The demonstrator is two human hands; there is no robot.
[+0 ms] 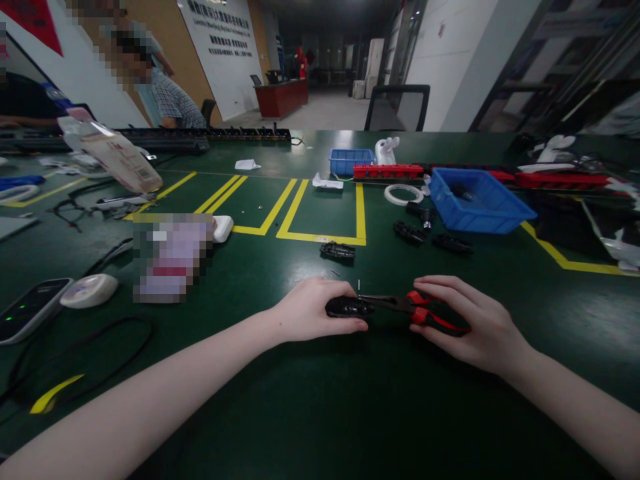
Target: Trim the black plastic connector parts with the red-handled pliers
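My left hand [320, 308] is closed around a small black part [349, 307] just above the green table [320, 413]. My right hand [463, 323] grips red-handled pliers [419, 309], whose dark jaws point left and meet the right end of the black part. A thin metal pin [359, 285] shows just above the jaw tips, and another pin [335, 273] lies farther back. Beyond my hands rests a similar black part [338, 251]. Two more, a black piece [409, 232] and another black piece [453, 244], lie back right.
A blue bin [480, 203] stands back right, beside a tape roll [403, 194] and a smaller blue basket [351, 160]. Red strips [389, 171] run behind. Left are a blurred-out phone-like object [175, 260], a white round device [90, 291] and cables. A person [175, 97] sits back left.
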